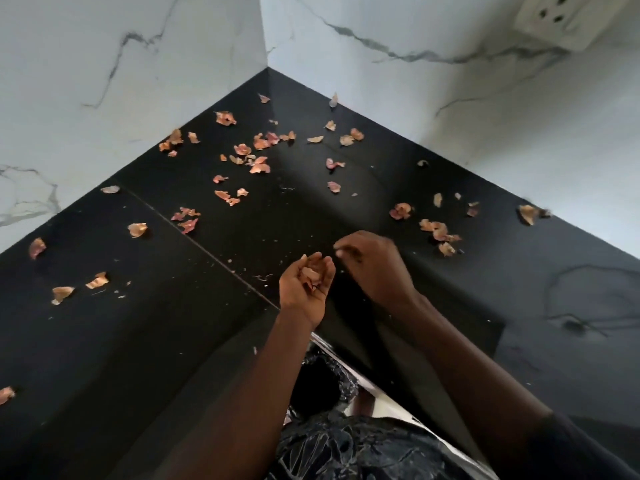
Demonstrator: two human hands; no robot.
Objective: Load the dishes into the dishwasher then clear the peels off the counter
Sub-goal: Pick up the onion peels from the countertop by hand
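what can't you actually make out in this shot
Head view only:
Whether the right hand pinches anything: its curled fingers and blur hide it.
How many peels the left hand holds: its cupped fingers cover them.
Inside the bin bag: dark, partly behind the arms.
The socket: cut off by the top edge.

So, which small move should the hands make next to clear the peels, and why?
Probably reach the right hand to the peel cluster just to its right. The left hand is cupped around collected peels, many more lie on the counter, and that cluster is nearest. Whether the right hand pinches something now is unclear.
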